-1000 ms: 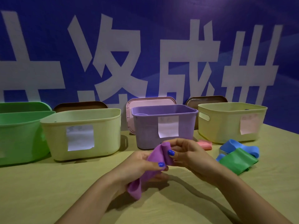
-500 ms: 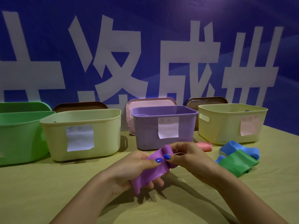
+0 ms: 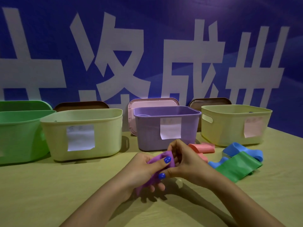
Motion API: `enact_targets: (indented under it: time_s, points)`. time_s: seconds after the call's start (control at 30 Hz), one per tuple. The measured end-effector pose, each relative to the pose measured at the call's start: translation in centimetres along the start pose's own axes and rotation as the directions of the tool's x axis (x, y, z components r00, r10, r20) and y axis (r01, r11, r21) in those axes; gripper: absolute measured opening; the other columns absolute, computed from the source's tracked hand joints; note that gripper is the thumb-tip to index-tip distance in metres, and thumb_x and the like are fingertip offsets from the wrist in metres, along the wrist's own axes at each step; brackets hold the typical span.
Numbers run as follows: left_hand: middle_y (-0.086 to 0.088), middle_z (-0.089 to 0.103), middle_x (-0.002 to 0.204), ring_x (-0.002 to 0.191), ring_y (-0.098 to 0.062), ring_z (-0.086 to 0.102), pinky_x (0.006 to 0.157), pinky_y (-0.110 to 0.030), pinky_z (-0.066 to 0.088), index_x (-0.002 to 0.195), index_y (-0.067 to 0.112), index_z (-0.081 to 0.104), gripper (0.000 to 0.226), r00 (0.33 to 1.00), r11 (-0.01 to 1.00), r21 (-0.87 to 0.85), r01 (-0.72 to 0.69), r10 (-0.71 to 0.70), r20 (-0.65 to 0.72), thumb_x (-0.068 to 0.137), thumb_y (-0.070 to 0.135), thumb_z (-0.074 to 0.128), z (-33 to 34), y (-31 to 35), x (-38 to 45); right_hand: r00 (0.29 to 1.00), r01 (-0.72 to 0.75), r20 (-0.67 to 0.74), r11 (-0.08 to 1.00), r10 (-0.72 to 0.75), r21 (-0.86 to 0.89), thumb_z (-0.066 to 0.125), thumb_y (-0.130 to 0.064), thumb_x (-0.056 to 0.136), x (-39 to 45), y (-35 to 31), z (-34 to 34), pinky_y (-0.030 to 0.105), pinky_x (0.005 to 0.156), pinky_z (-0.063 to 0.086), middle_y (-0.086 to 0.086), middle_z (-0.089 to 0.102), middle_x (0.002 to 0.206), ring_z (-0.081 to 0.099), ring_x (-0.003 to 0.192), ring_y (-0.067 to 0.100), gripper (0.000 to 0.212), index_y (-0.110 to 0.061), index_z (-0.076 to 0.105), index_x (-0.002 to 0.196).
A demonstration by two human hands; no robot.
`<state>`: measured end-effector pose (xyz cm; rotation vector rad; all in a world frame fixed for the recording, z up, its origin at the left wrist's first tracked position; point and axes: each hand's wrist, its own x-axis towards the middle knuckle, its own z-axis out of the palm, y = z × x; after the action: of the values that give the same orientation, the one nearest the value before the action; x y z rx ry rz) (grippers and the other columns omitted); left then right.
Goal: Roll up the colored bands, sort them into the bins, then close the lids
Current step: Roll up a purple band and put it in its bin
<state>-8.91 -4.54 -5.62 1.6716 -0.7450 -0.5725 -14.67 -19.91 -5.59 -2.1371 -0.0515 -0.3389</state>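
Observation:
A purple band (image 3: 153, 176) is held above the table in front of the purple bin (image 3: 167, 128). My left hand (image 3: 144, 171) grips its lower part, thumb on top. My right hand (image 3: 185, 161) pinches its upper end with curled fingers, and most of the band is hidden between the hands. A pink band (image 3: 202, 149), a blue band (image 3: 237, 150) and a green band (image 3: 239, 166) lie on the table to the right. Open bins stand in a row: green (image 3: 18, 136), pale yellow (image 3: 82, 133), purple, and yellow (image 3: 234, 125).
Lids lean against the blue wall behind the bins: green (image 3: 24, 104), brown (image 3: 81, 105), pink (image 3: 152, 103) and brown (image 3: 209, 101). Paper labels hang on the bin fronts. The table (image 3: 49, 194) is covered in yellow-green cloth.
More of the purple band has been gathered between the hands; the loose tail below my left hand is shorter. Both hands have stayed in front of the purple bin.

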Motion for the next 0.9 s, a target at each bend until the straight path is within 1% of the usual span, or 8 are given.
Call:
enact_targets:
  time_s: [0.13,0.23,0.37,0.47,0.57,0.63,0.73,0.9]
  points:
    - [-0.009,0.067,0.062,0.05,-0.018,0.064,0.04,-0.021,0.044,0.076,0.016,0.069,0.03,0.999,0.999,-0.013,-0.041,0.041,-0.03,0.082,0.043,0.056,0.2,0.1,0.0,0.997,-0.025,0.069,1.0,0.023,0.018,0.076,-0.018,0.074,-0.2,-0.3,-0.3,0.02,0.078,0.053,-0.003,0.063,0.104,0.061,0.088,0.005,0.042,-0.028,0.054,0.109]
    - [-0.008,0.067,0.058,0.044,-0.015,0.061,0.039,-0.021,0.044,0.082,0.009,0.068,0.038,0.996,0.998,-0.016,-0.062,0.06,-0.072,0.08,0.044,0.054,0.2,0.3,0.1,0.964,-0.062,0.264,0.944,-0.028,0.324,0.059,-0.019,0.088,-0.5,-0.6,-1.0,0.027,0.093,0.049,0.011,0.068,0.113,0.063,0.103,0.016,0.026,-0.011,0.064,0.113]
    - [-0.008,0.071,0.072,0.049,-0.019,0.065,0.038,-0.021,0.045,0.093,0.004,0.065,0.039,0.997,0.997,-0.065,-0.046,0.043,-0.057,0.088,0.04,0.051,0.1,0.7,-0.1,0.968,-0.187,0.247,0.759,0.035,0.624,0.056,-0.021,0.085,-0.3,-0.2,-0.8,0.023,0.082,0.053,0.009,0.07,0.09,0.065,0.085,0.015,0.022,-0.009,0.075,0.086]
    - [-0.014,0.071,0.075,0.053,-0.026,0.066,0.042,-0.028,0.053,0.09,0.004,0.066,0.028,1.0,0.97,-0.243,0.027,-0.03,-0.008,0.092,0.028,0.053,0.1,1.1,-0.4,0.97,-0.191,0.237,0.761,0.05,0.62,0.062,-0.021,0.084,-0.2,-0.3,-0.6,0.023,0.076,0.05,0.009,0.068,0.089,0.059,0.08,0.014,0.018,-0.01,0.076,0.088]
    - [-0.019,0.07,0.083,0.074,-0.032,0.069,0.069,-0.042,0.059,0.095,-0.002,0.066,0.014,0.994,0.944,-0.311,0.105,-0.089,0.068,0.089,0.009,0.059,-0.3,1.5,-0.6,0.976,-0.172,0.214,0.777,0.05,0.606,0.062,-0.007,0.079,-0.4,-0.6,-1.3,0.025,0.079,0.053,0.014,0.069,0.1,0.064,0.089,0.021,0.02,-0.007,0.073,0.095]
    - [-0.021,0.067,0.086,0.082,-0.034,0.069,0.076,-0.041,0.058,0.097,-0.005,0.065,0.018,0.988,0.934,-0.329,0.142,-0.116,0.098,0.082,-0.014,0.057,-0.7,1.6,-0.6,0.986,-0.158,0.138,0.778,0.093,0.609,0.058,0.0,0.08,-0.3,-0.7,-1.4,0.025,0.077,0.055,0.015,0.069,0.097,0.065,0.089,0.021,0.02,-0.004,0.07,0.095]
    - [-0.024,0.062,0.089,0.082,-0.034,0.067,0.074,-0.04,0.058,0.104,-0.01,0.059,0.031,0.988,0.93,-0.334,0.152,-0.155,0.017,0.079,-0.025,0.05,-0.9,1.3,-0.3,0.987,-0.143,0.026,0.804,0.157,0.577,0.051,0.007,0.087,-0.3,-0.6,-1.6,0.023,0.07,0.055,0.01,0.069,0.09,0.066,0.084,0.018,0.023,-0.006,0.069,0.091]
    - [-0.016,0.07,0.073,0.066,-0.019,0.068,0.069,-0.034,0.059,0.097,-0.006,0.062,0.016,0.977,0.91,-0.416,0.004,-0.091,-0.19,0.083,-0.013,0.056,-1.3,1.2,0.3,0.977,-0.155,-0.018,0.767,0.212,0.623,0.048,0.009,0.088,-0.4,-1.1,-2.6,0.027,0.074,0.057,0.01,0.07,0.089,0.068,0.087,0.022,0.024,-0.006,0.067,0.094]
